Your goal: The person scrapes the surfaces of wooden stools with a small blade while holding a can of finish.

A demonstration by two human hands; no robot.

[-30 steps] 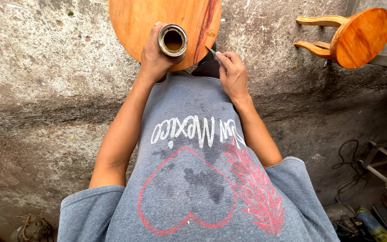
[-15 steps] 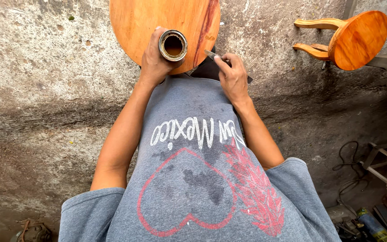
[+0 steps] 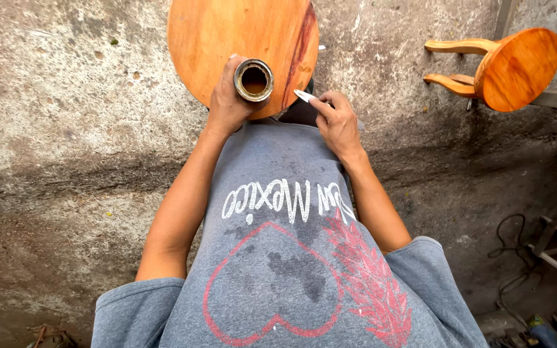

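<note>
Overhead, looking down the person's grey shirt (image 3: pixel 285 258) at a concrete floor (image 3: pixel 66 129). Left hand (image 3: pixel 227 100) wrapped around a small round can (image 3: pixel 254 80), fingers curled about its side, thumb on the near wall. Can stands with its open mouth facing straight up at the camera, long axis running up and down, dark brownish inside visible. It sits over the near edge of a round wooden seat (image 3: pixel 227 32), which lies far from the body at top centre, a darker red streak of grain along its right side. Whether the can's base rests on the wood or is held just above it cannot be told. Left forearm runs from the near left up to the can, elbow bent, wrist straight. Right hand (image 3: pixel 338 122) to the right of the can, apart from it, pinched on a thin pale tool (image 3: pixel 304 96). Only its light, pointed tip shows past the fingers; it points far and left, toward the seat's near right edge, long axis slanting near-right to far-left. Tip lies just beside the seat's rim; contact cannot be told. Right forearm angles in from the near right, wrist slightly bent inward. At far right a second stool (image 3: pixel 517 67) lies tipped on its side, round seat facing the camera, two legs pointing left. A dark cable (image 3: pixel 514 258) loops on the floor, near right.
</note>
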